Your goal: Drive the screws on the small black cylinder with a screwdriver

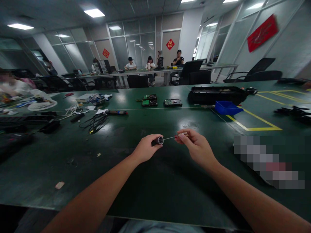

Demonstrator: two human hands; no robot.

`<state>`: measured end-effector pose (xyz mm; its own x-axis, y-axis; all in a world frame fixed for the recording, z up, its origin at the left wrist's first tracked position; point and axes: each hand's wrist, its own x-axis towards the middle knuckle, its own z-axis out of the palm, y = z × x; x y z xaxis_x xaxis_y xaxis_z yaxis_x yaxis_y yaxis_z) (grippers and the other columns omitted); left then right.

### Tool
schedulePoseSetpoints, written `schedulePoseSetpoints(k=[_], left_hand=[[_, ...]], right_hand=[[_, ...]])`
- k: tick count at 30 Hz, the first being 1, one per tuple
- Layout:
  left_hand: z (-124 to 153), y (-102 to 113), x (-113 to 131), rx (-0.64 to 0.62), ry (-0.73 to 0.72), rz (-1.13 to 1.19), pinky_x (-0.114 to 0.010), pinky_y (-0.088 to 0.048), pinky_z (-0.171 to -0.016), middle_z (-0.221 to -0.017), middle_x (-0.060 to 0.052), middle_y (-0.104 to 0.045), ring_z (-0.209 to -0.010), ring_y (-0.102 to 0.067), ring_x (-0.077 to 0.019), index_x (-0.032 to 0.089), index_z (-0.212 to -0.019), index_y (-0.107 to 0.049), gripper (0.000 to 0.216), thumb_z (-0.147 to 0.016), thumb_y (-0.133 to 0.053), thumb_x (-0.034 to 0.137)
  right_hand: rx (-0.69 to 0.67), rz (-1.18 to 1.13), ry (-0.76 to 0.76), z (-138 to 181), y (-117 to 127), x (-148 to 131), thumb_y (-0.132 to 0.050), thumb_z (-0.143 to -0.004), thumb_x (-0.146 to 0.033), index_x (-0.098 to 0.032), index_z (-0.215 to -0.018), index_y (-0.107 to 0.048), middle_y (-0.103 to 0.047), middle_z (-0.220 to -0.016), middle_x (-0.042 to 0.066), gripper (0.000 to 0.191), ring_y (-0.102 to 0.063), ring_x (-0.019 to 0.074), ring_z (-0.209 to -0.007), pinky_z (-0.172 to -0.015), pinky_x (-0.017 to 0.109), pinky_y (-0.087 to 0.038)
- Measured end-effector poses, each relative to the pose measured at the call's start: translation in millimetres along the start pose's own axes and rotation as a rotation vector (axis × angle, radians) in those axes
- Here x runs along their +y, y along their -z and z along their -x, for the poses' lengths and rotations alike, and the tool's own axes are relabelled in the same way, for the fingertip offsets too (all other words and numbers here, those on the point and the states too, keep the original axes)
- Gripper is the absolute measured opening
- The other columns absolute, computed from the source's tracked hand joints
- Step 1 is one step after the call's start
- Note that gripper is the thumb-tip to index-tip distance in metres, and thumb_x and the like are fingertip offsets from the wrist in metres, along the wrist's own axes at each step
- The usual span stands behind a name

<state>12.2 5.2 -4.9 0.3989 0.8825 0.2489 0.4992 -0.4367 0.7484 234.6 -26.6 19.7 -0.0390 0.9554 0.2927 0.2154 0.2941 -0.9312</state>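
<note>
Above the middle of the green table, my left hand (147,148) is closed around a short dark cylinder (159,140). Its round end, with a pale ring, faces toward me and a little right. My right hand (194,142) pinches the handle of a screwdriver (176,136), which looks red and clear. The thin metal shaft points left, and its tip meets the ringed end of the cylinder; whether it goes inside I cannot tell. Fingers hide much of both things.
Farther back lie a green circuit board (149,100), a hard drive (173,102), a long black housing (217,94) and a blue bin (227,107). Black cables (96,123) lie left. A blurred-out object (264,163) lies right. People sit at the far table.
</note>
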Motion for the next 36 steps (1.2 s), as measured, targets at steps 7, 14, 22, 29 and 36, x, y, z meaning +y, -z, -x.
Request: schedulePoseSetpoints(k=[7, 14, 22, 29, 36], left_hand=[[0.2, 0.7, 1.5, -0.002, -0.009, -0.015, -0.037, -0.043, -0.104, -0.120, -0.004, -0.068, -0.113, -0.060, -0.0207, 0.023, -0.119, -0.066, 0.036, -0.084, -0.070, 0.018], [-0.2, 0.7, 3.0, -0.006, 0.000, -0.018, -0.037, -0.044, -0.101, -0.118, -0.004, -0.068, -0.111, -0.061, -0.0214, 0.023, -0.118, -0.067, 0.035, -0.083, -0.071, 0.019], [-0.1, 0.9, 1.5, -0.003, 0.003, -0.038, -0.039, -0.044, -0.101, -0.117, -0.004, -0.069, -0.111, -0.060, -0.0226, 0.024, -0.119, -0.067, 0.035, -0.084, -0.071, 0.020], [-0.2, 2.0, 1.4, -0.007, -0.013, -0.040, -0.038, -0.045, -0.099, -0.114, -0.004, -0.069, -0.108, -0.061, -0.0221, 0.024, -0.118, -0.067, 0.035, -0.083, -0.072, 0.020], [-1.1, 3.3, 3.0, -0.026, 0.012, -0.061, -0.040, -0.044, -0.102, -0.115, -0.005, -0.069, -0.109, -0.061, -0.0233, 0.023, -0.117, -0.068, 0.034, -0.083, -0.070, 0.020]], right_hand=[[-0.001, 0.016, -0.003, 0.4, 0.0, 1.7, -0.059, -0.092, -0.043, -0.019, -0.104, -0.065, -0.074, -0.093, 0.008, 0.027, -0.072, 0.0222, -0.087, -0.082, 0.041, -0.058], [0.008, 0.067, 0.002, 0.5, 0.8, 2.5, -0.058, -0.093, -0.042, -0.020, -0.105, -0.064, -0.074, -0.094, 0.008, 0.026, -0.073, 0.0230, -0.089, -0.084, 0.042, -0.058], [0.004, 0.151, -0.025, 0.5, 2.7, -3.1, -0.059, -0.090, -0.048, -0.020, -0.092, -0.068, -0.075, -0.082, 0.006, 0.030, -0.072, 0.0212, -0.076, -0.068, 0.034, -0.054], [0.007, 0.367, -0.003, 1.2, 4.1, -10.7, -0.059, -0.089, -0.048, -0.022, -0.077, -0.064, -0.069, -0.063, 0.001, 0.029, -0.062, 0.0175, -0.055, -0.054, 0.030, -0.042], [-0.105, 0.295, 0.006, 0.7, 2.8, -6.3, -0.050, -0.095, -0.042, -0.023, -0.097, -0.064, -0.068, -0.069, 0.000, 0.024, -0.065, 0.0183, -0.065, -0.062, 0.030, -0.047]])
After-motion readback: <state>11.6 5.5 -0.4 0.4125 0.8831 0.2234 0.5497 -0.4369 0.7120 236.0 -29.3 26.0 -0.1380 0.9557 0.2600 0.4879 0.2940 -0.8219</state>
